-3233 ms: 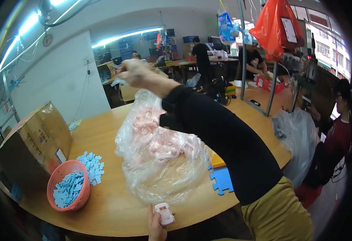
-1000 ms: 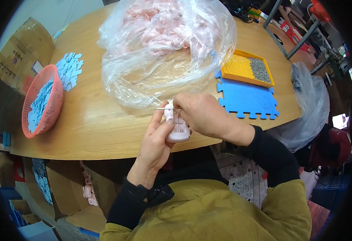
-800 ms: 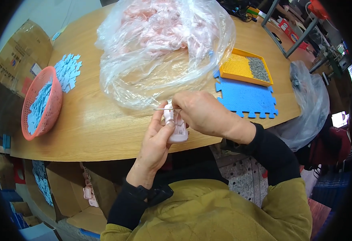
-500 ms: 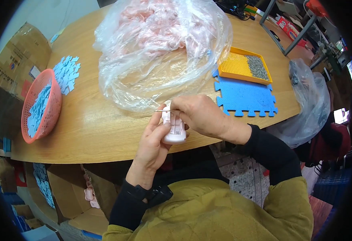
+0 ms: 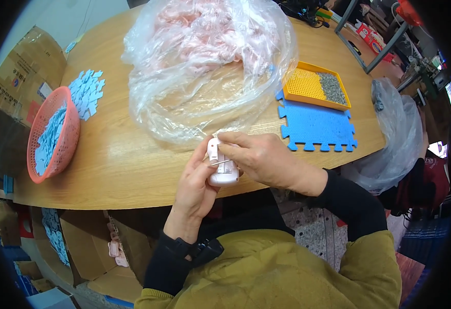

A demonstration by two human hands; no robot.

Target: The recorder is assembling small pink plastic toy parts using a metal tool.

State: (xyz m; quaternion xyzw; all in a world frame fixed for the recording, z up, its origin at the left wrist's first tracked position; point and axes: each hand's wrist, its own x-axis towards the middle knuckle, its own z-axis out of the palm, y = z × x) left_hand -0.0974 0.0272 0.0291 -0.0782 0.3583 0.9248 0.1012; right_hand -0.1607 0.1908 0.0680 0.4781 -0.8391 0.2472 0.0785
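Observation:
My left hand (image 5: 190,190) grips a small pale pink plastic housing (image 5: 225,178), rounded at its near end, with a recessed opening on the face turned up. Over that housing my right hand (image 5: 269,158) is closed around a thin metal rod (image 5: 222,162). The rod lies across the recess, its tip close to my left thumb. What kind of tool the rod belongs to is hidden by the fingers. Just beyond both hands spreads a large clear plastic bag (image 5: 169,110) full of pale pink pieces.
A coral basket (image 5: 70,141) of light blue pieces stands at the left, beside a loose blue pile (image 5: 85,92). At right, a yellow tray (image 5: 300,90) with small metal parts rests partly on a blue foam mat (image 5: 318,123). Below the table edge is an open carton (image 5: 84,237).
The metal rod has moved from the housing's far end down toward its middle and now slants. My right hand has shifted slightly nearer to me. My left hand keeps its hold.

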